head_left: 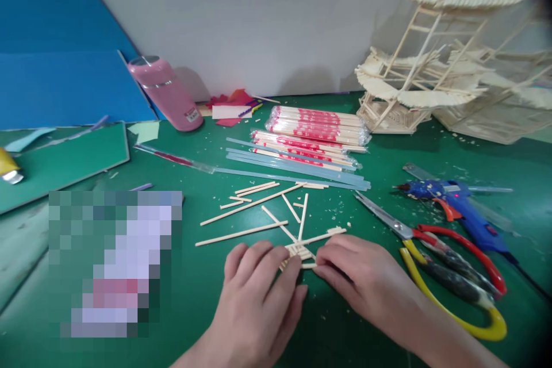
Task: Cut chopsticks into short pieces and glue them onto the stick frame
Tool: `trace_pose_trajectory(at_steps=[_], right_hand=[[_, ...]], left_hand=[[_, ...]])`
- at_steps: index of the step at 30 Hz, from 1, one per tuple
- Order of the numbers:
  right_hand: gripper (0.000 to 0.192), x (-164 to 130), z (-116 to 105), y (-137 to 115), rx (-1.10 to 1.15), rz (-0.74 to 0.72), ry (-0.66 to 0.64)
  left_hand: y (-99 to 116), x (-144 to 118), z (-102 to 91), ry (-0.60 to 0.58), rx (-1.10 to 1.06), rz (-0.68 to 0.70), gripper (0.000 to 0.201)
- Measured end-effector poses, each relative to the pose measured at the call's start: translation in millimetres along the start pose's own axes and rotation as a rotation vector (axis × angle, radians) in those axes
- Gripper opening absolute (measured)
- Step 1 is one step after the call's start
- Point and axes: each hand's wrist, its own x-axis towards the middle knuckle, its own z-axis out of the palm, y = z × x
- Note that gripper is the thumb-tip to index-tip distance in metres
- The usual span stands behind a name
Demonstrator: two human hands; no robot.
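A small cluster of glued-looking wooden sticks [302, 252] lies on the green tabletop between my hands. My left hand [261, 284] is curled over its left side, fingers bent down onto it, hiding part of it. At the right end, my right hand [353, 270] pinches a short wooden stick [309, 266] between thumb and fingers. Just beyond my fingers, loose cut sticks [241, 233] of different lengths lie scattered, and one long stick [321, 237] rests across the cluster.
Scissors [403, 227] and a blue glue gun [457, 195] with a cord lie at right. Behind are translucent glue sticks [297, 167] and wrapped chopstick packs [317, 125]. A stick-built pavilion model [422, 86] stands back right, a pink bottle [166, 92] back left. A pixelated patch covers the left.
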Motion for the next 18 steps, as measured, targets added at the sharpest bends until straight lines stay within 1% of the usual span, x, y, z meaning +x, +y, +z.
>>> trace_pose_trajectory(at_steps=[2,4,6,8,9,10,11,13,14,15,16,18], right_hand=[[0.017,-3.6,-3.7,-6.4,-0.013,-0.023,-0.003],[0.016,-7.8,-6.2,-14.1,-0.023,-0.037,-0.001],[0.016,-12.3,-8.0,-19.4,-0.015,-0.042,0.002],[0.014,-18.3,-11.6,-17.3,0.019,-0.040,0.033],[0.012,-22.5,-15.2,-12.4,0.037,-0.020,0.080],[0.011,-28.0,-20.2,-4.8,0.046,0.026,0.149],[0.010,-34.7,-27.0,5.2,0.036,0.098,0.258],[0.011,-51.0,-44.4,30.2,-0.045,0.347,0.472],[0.013,-59.8,-54.0,44.0,-0.137,0.499,0.585],[0.016,-68.2,-63.3,57.7,-0.236,0.659,0.632],[0.021,-75.7,-71.5,70.9,-0.265,0.731,0.629],[0.032,-86.4,-82.7,94.4,-0.309,0.805,0.595]], left_hand=[[5.4,-0.4,1.1,0.004,0.075,0.062,0.021],[9.3,-0.1,2.2,-0.029,0.100,0.106,0.024],[11.4,1.3,2.9,-0.080,0.070,0.126,0.027],[12.2,3.7,2.8,-0.070,0.012,0.141,0.032],[12.5,5.1,2.3,-0.055,-0.016,0.141,0.033],[12.9,6.4,1.5,-0.046,-0.036,0.131,0.032],[13.5,7.5,0.6,-0.037,-0.047,0.116,0.030],[15.5,8.3,-1.3,-0.060,-0.062,0.091,0.024],[16.8,7.7,-1.5,-0.064,-0.084,0.106,0.022],[18.2,6.3,-0.9,-0.063,-0.117,0.134,0.021],[19.6,4.1,0.8,-0.058,-0.154,0.169,0.021],[21.8,-2.6,7.2,-0.035,-0.215,0.227,0.021]])
